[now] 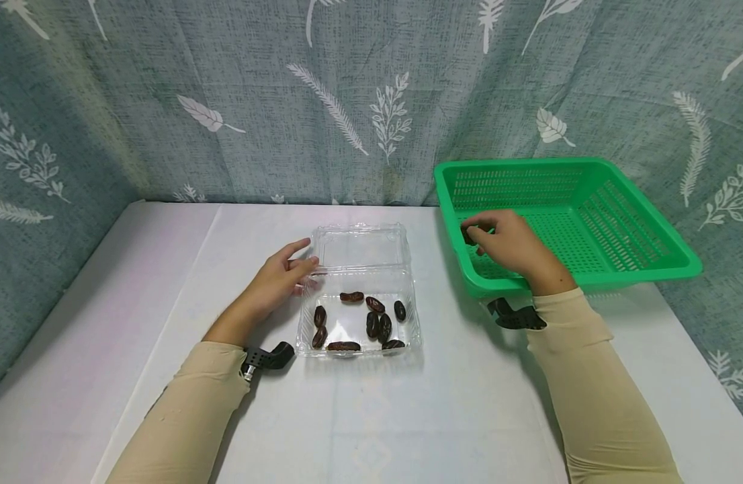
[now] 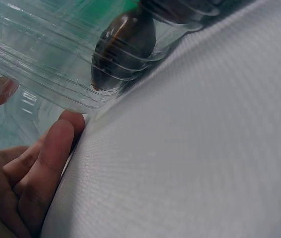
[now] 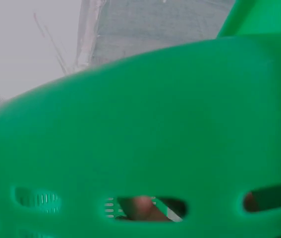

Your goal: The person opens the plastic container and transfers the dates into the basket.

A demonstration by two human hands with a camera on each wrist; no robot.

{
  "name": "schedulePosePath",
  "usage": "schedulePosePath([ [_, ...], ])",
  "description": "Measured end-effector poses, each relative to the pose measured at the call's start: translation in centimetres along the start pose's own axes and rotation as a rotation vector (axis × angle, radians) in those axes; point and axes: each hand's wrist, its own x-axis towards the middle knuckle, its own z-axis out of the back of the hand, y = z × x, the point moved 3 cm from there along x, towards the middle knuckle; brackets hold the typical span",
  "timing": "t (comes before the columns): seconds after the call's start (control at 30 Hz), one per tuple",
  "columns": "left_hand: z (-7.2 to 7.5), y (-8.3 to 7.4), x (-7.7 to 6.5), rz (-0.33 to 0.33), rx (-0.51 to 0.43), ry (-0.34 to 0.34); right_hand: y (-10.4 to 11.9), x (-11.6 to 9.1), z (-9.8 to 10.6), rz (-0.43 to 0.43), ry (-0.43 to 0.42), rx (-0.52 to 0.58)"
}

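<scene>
A clear plastic clamshell box (image 1: pixel 359 282) stands on the table with its lid raised back. Several dark brown dates (image 1: pixel 385 327) lie spread inside it. My left hand (image 1: pixel 273 282) is at the box's left side near the hinge, thumb on the rim and fingers low against the wall. Through that wall, the left wrist view shows a glossy date (image 2: pixel 125 47) close up. Inside the green basket (image 1: pixel 688 265), at its left end, my right hand (image 1: pixel 509 243) pinches a dark date (image 1: pixel 467 234) between thumb and fingers. The basket wall hides most of this hand in the right wrist view.
A white cloth (image 1: pixel 371 410) covers the table. Behind it hangs a grey-green curtain (image 1: pixel 256 101) with white leaf prints. The slotted basket stands at the back right, its raised rim under my right wrist. Black wrist mounts (image 1: pixel 516 316) stick out from both sleeves.
</scene>
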Motion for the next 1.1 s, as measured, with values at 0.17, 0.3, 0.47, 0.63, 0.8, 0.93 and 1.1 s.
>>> schedulePosePath([
  [0.17, -0.1, 0.1, 0.0, 0.002, 0.0, 0.001, -0.2, 0.1, -0.2, -0.007, 0.019, 0.007],
  [0.3, -0.1, 0.2, 0.1, 0.004, 0.004, 0.002, -0.2, 0.1, -0.2, -0.036, 0.029, 0.022],
  [0.47, 0.0, 0.2, 0.1, -0.007, 0.003, 0.009, -0.3, 0.1, -0.2, -0.063, 0.029, 0.025],
  [0.63, 0.0, 0.2, 0.1, -0.01, -0.004, 0.015, -0.4, 0.2, -0.2, -0.081, 0.03, 0.02],
  [0.8, 0.0, 0.2, 0.1, -0.013, -0.002, 0.02, -0.3, 0.1, -0.1, -0.073, -0.01, 0.027],
  [0.93, 0.0, 0.3, 0.1, -0.008, -0.016, 0.017, 0.2, -0.2, 0.3, -0.012, -0.108, 0.016],
  [1.1, 0.0, 0.2, 0.1, -0.006, -0.008, 0.015, 1.8, -0.8, 0.3, 0.087, -0.279, 0.022],
])
